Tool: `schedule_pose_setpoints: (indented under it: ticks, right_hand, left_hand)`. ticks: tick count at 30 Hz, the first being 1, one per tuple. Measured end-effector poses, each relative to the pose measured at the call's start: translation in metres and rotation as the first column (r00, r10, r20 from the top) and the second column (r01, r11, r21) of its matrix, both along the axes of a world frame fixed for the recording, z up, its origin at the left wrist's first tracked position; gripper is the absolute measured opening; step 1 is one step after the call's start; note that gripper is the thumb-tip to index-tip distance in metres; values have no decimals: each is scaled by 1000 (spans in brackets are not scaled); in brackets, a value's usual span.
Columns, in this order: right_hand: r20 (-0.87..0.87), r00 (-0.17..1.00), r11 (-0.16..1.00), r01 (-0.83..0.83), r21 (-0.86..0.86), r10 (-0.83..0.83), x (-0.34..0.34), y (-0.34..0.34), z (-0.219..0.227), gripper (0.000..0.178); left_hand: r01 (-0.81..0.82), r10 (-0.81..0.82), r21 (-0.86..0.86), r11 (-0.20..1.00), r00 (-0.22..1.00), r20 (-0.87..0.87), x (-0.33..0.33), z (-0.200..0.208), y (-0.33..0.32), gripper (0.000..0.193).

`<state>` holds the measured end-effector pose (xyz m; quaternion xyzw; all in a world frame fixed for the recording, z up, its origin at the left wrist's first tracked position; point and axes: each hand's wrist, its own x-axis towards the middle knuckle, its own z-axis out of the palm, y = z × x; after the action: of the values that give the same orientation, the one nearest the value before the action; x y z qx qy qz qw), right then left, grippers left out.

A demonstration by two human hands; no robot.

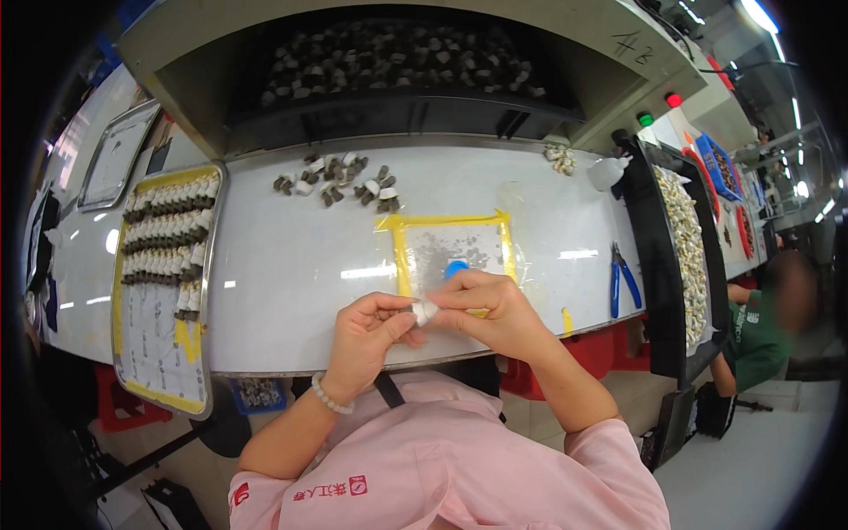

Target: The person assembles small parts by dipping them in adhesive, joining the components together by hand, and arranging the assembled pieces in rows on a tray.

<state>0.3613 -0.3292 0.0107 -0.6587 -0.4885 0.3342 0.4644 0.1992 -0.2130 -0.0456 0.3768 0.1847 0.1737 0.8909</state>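
Both hands meet at the near edge of the yellow-taped square [402, 265]; there the left hand [369, 331] pinches a small white piece [423, 312] between thumb and fingers, while the right hand [490, 305] has its thumb and fingertips drawn together at the piece's right end; what exactly the right fingertips grip is too small to tell. A pale bead bracelet [331, 397] circles the left wrist, nearer the person than the square; a blue round object [457, 267] sits on the square, partly hidden by the right hand.

Beyond the square and to its left lies a loose cluster of white-and-dark pieces [334, 181]; well to its left, a metal tray [155, 331] carries rows of similar pieces [168, 230]; straight beyond it, a black bin [415, 122] is heaped with more.

To the right of the square lie blue-handled pliers [625, 284], handles toward the person; farther right, a black box [667, 358] is full of small white-and-gold parts [682, 256]; beyond the square to the right, a little pile of similar parts [560, 159] lies near a white bottle [608, 173]; a person in green [760, 327] is at the far right of the square.
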Motion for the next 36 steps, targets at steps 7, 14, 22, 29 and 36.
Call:
schedule_pose_setpoints:
  ticks: [7,14,22,29,36]
  right_hand:
    - [287,895,938,343,46,-341,88,-3,-2,21]
    - [764,440,768,631,112,-472,206,-5,-37,24]
    - [712,577,830,557,15,-400,194,-19,-27,23]
    - [393,916,926,209,-313,-74,96,-20,8,19]
    - [470,881,930,218,-296,-57,62,-14,11,24]
  left_hand:
    - [-135,143,134,982,988,-50,-26,25,27,21]
    - [-472,725,724,503,686,-57,-135,54,100,22]
    - [-9,963,990,137,233,-132,-205,43,137,18]
    - [3,936,973,232,271,-224,-193,39,145,21]
    - [-3,883,957,290,386,-267,-184,35,152,22]
